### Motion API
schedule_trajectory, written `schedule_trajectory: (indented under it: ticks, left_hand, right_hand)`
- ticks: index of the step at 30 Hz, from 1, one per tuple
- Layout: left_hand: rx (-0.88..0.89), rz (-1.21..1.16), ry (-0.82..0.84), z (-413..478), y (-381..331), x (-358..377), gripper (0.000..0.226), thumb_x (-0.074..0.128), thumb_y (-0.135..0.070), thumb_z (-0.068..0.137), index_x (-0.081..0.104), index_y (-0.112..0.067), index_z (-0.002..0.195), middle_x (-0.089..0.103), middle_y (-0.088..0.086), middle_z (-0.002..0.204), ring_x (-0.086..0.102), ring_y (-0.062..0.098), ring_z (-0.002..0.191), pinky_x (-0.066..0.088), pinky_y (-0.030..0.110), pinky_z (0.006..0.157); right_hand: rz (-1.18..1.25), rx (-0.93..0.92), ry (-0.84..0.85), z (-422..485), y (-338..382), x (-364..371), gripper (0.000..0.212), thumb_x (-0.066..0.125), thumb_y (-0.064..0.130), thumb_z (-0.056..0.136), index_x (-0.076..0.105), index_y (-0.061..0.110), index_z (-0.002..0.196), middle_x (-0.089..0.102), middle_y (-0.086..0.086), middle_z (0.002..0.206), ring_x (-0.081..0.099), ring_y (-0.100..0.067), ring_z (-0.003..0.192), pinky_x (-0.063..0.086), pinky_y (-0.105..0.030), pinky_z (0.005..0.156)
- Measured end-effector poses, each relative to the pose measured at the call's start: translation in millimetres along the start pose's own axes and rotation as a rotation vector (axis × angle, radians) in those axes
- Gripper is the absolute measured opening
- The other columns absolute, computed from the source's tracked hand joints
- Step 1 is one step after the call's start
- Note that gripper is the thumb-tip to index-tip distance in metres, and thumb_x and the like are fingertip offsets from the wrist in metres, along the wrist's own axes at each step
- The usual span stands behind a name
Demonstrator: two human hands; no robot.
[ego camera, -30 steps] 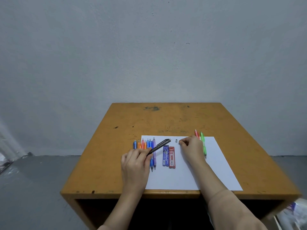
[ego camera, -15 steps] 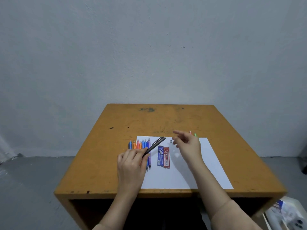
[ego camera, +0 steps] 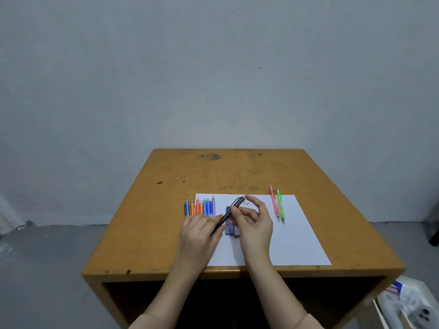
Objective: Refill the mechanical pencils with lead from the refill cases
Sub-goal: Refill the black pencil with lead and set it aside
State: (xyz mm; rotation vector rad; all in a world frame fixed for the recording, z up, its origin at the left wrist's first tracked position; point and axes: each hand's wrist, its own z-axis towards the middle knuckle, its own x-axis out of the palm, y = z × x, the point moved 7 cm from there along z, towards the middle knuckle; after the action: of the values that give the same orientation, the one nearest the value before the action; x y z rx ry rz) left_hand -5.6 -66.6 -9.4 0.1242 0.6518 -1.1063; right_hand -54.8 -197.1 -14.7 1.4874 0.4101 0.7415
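Note:
My left hand grips a black mechanical pencil by its lower half, its top end tilted up to the right over the white paper. My right hand hovers beside it with fingers loosely curved. Its thumb touches the barrel and its forefinger tip is by the pencil's top end. Two lead refill cases, one blue and one red, lie on the paper, partly hidden under my hands. A small loose cap lies on the paper just past my forefinger.
Several coloured pencils lie in a row at the paper's left edge. A red pencil and a green pencil lie side by side to the right. The wooden table stands against a grey wall, and a white box sits on the floor at lower right.
My right hand has left the small cap on the paper and come back left to the top of the black pencil. My left hand has kept hold of the pencil.

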Motion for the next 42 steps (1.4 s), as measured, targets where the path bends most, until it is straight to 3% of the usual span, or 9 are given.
schedule_trajectory:
  ticks: [5,10,13,19,24,28,31,36,42]
  left_hand:
    - [0.016,-0.027,0.012,1,-5,-2,0.027,0.061,-0.037,0.086,0.071,-0.012,0.09,0.066,-0.006,0.078,0.054,0.008,0.08,0.036,0.023,0.071]
    - [-0.149,-0.112,0.081,4,4,-4,0.036,0.056,-0.046,0.085,0.073,-0.017,0.096,0.068,-0.01,0.085,0.057,0.004,0.085,0.035,0.019,0.076]
    - [-0.274,-0.159,0.05,8,13,-9,0.027,0.062,-0.04,0.084,0.073,-0.02,0.098,0.067,-0.013,0.086,0.052,-0.002,0.085,0.036,0.021,0.08]
    - [-0.633,-0.329,0.021,8,45,-15,0.026,0.068,-0.03,0.085,0.07,-0.021,0.109,0.055,-0.027,0.089,0.058,0.008,0.092,0.05,0.046,0.086]
    - [-0.71,-0.057,0.151,4,74,-20,0.04,0.058,-0.047,0.088,0.061,-0.026,0.122,0.061,-0.011,0.111,0.051,0.008,0.108,0.039,0.039,0.101]
    - [-0.753,0.124,0.232,-3,92,-26,0.046,0.053,-0.049,0.09,0.054,-0.026,0.131,0.056,-0.006,0.127,0.043,0.011,0.123,0.029,0.037,0.106]
    - [-0.777,0.184,0.318,-12,102,-23,0.051,0.052,-0.051,0.09,0.049,-0.026,0.135,0.052,-0.005,0.133,0.041,0.013,0.127,0.028,0.039,0.107]
    - [-0.814,0.254,0.418,-24,112,-15,0.062,0.046,-0.056,0.09,0.04,-0.023,0.143,0.039,-0.002,0.147,0.03,0.017,0.137,0.025,0.041,0.113]
    - [-0.796,0.285,0.508,-25,109,-10,0.067,0.038,-0.059,0.093,0.031,-0.021,0.147,0.027,-0.002,0.154,0.022,0.016,0.142,0.019,0.04,0.115]
  right_hand:
    - [-0.017,0.002,-0.005,6,2,0,0.033,0.07,0.005,0.082,0.058,0.022,0.107,0.071,-0.008,0.08,0.071,-0.018,0.069,0.058,-0.028,0.066]
    - [-0.082,-0.03,0.015,26,18,-7,0.029,0.068,0.002,0.084,0.058,0.018,0.105,0.068,-0.011,0.075,0.069,-0.018,0.062,0.057,-0.027,0.06]
    - [-0.211,-0.035,0.035,44,27,-13,0.03,0.067,0.001,0.083,0.057,0.017,0.108,0.063,-0.007,0.077,0.065,-0.016,0.061,0.054,-0.024,0.055]
    - [-0.511,0.065,0.129,69,18,-26,0.03,0.068,0.0,0.08,0.061,0.012,0.107,0.054,-0.003,0.065,0.06,-0.016,0.055,0.058,-0.04,0.077]
    - [-0.707,0.125,0.188,75,4,-28,0.028,0.065,-0.001,0.082,0.061,0.01,0.107,0.056,-0.002,0.063,0.058,-0.016,0.058,0.058,-0.038,0.075]
    - [-0.822,0.139,0.201,79,-3,-29,0.029,0.063,0.006,0.083,0.063,0.013,0.111,0.065,-0.007,0.079,0.061,-0.02,0.066,0.054,-0.031,0.071]
    - [-0.874,0.138,0.214,80,-6,-28,0.03,0.062,0.009,0.084,0.064,0.013,0.114,0.067,-0.01,0.09,0.061,-0.022,0.07,0.049,-0.026,0.067]
    - [-0.916,0.121,0.227,82,-8,-29,0.031,0.062,0.009,0.084,0.064,0.012,0.115,0.066,-0.009,0.089,0.059,-0.02,0.066,0.046,-0.022,0.057]
    - [-0.957,0.092,0.227,87,-10,-30,0.033,0.061,0.014,0.086,0.064,0.014,0.119,0.068,-0.009,0.104,0.059,-0.018,0.071,0.045,-0.023,0.068]
